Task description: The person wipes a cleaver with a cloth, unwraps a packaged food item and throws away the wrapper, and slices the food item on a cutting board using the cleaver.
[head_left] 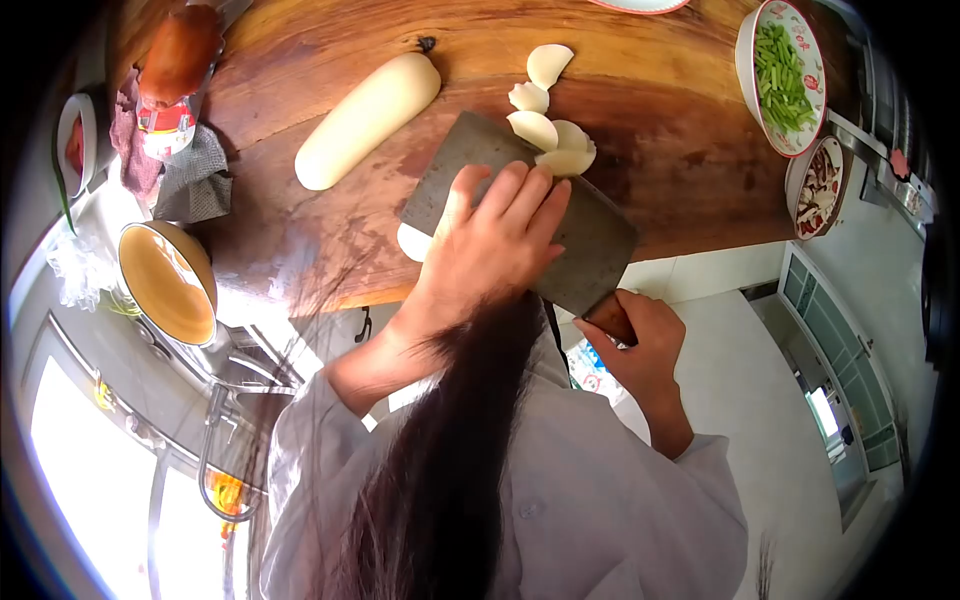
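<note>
A wide cleaver [590, 240] lies at a slant over the front of the wooden work surface. My right hand [645, 340] is wrapped round its brown handle, just past the front edge. Across the flat of the blade rests my left hand [495, 230], fingers spread and no grip visible. A white cut piece [413, 242] peeks out at the blade's left side; the rest of it is hidden. Several pale half-round vegetable slices [535, 129] trail away beyond the blade. Farther left lies a long, pale, peeled vegetable [368, 120] whose kind I cannot tell.
At the right are a bowl of chopped green vegetable [783, 80] and a smaller bowl of dark and white pieces [819, 185]. A yellow-lined bowl [167, 283] sits front left, near the faucet [225, 400]. Cloths [195, 180] and a reddish-brown item [180, 55] lie behind it.
</note>
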A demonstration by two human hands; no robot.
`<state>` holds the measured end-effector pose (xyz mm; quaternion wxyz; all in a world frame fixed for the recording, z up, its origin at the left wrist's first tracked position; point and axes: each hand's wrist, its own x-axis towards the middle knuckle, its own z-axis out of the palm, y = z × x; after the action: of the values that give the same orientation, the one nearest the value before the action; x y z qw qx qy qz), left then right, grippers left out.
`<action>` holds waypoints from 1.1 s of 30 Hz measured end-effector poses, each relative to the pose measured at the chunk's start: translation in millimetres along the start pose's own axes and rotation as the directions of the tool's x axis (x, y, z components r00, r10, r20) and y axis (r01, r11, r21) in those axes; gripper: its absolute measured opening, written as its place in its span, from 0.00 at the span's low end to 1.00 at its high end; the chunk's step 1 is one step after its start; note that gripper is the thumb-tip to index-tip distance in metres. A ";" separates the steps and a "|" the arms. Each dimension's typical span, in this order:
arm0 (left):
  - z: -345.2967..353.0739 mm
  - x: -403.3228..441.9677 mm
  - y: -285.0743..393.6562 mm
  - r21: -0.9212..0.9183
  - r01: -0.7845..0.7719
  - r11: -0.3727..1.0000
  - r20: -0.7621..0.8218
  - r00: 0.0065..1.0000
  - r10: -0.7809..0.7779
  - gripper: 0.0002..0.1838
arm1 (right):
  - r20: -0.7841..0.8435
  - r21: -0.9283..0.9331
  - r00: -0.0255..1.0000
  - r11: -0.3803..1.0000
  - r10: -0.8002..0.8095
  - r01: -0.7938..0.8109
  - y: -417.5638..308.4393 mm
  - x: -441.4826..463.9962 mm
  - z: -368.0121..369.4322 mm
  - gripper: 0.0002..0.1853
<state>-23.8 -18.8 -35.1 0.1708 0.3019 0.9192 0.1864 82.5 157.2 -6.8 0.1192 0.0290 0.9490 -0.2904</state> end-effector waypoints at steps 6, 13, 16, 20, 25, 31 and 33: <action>-16.3 6.3 -3.1 -0.065 0.007 0.998 -0.231 0.973 -0.022 0.26 | 0.017 0.032 0.999 0.998 0.047 -0.048 5.1 -10.7 2.0 0.19; 17.4 -29.5 -41.2 -0.369 0.064 0.927 -0.549 0.790 -0.273 0.18 | 0.305 0.716 0.908 0.560 0.287 -0.417 5.6 -23.8 -2.8 0.18; 38.9 -32.3 -34.5 -0.432 0.064 0.900 -0.454 0.846 -0.278 0.16 | 0.397 0.744 0.877 0.464 0.271 -0.480 -4.0 -10.2 -12.3 0.22; 55.6 -30.9 -31.3 -0.446 -0.015 0.895 -0.503 0.831 -0.237 0.20 | 0.489 0.650 0.843 0.551 0.224 -0.524 -4.7 4.2 -16.8 0.22; 62.7 -30.0 -33.1 -0.442 -0.034 0.896 -0.546 0.803 -0.238 0.21 | 0.545 0.575 0.796 0.574 0.262 -0.583 -12.6 12.9 -21.9 0.22; 68.4 -28.1 -36.5 -0.400 -0.062 0.914 -0.575 0.793 -0.198 0.21 | 0.585 0.527 0.759 0.577 0.287 -0.624 -15.5 15.4 -27.9 0.22; 69.9 -27.8 -37.5 -0.402 -0.065 0.913 -0.580 0.790 -0.199 0.21 | 0.598 0.525 0.748 0.565 0.288 -0.637 -17.2 16.8 -29.9 0.22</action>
<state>8.7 -47.3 -107.2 -0.0693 0.1506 0.8767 0.4516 57.8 159.3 22.5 0.3872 0.2601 0.6652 -0.5830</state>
